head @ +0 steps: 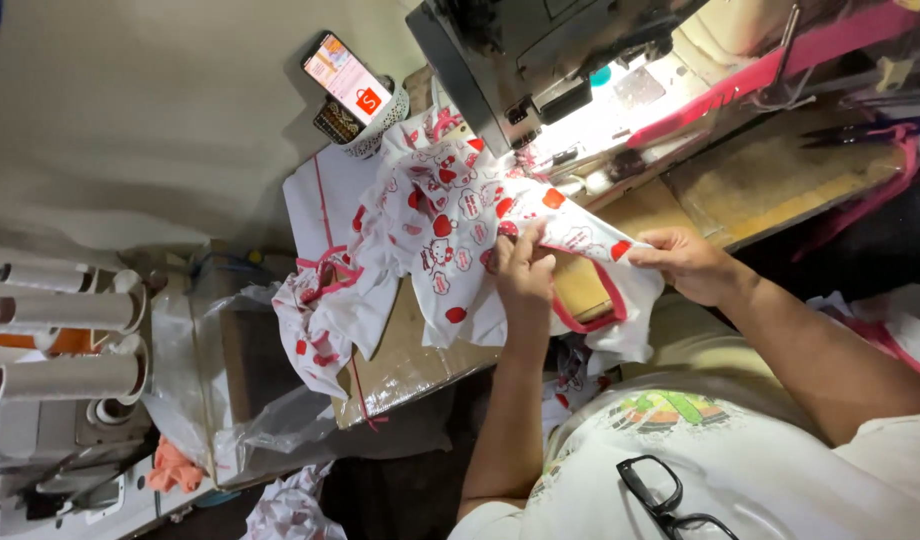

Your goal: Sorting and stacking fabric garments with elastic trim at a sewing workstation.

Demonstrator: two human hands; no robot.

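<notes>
A white garment [450, 215] printed with red hearts and cartoon figures, edged in pink trim, lies across the sewing table [760, 180] in front of the sewing machine [525, 55]. My left hand [523, 270] pinches the cloth near its middle. My right hand [688, 262] grips the folded edge of the same garment with the pink binding, pulling it taut between both hands. Part of the cloth hangs over the table's edge.
A phone [343, 75] stands in a small white basket behind the cloth. Thread cones [65, 310] stand at the left. Plastic bags and cloth scraps lie on the floor. Black glasses [670, 500] hang on my shirt. Pink fabric [800, 55] lies by the machine.
</notes>
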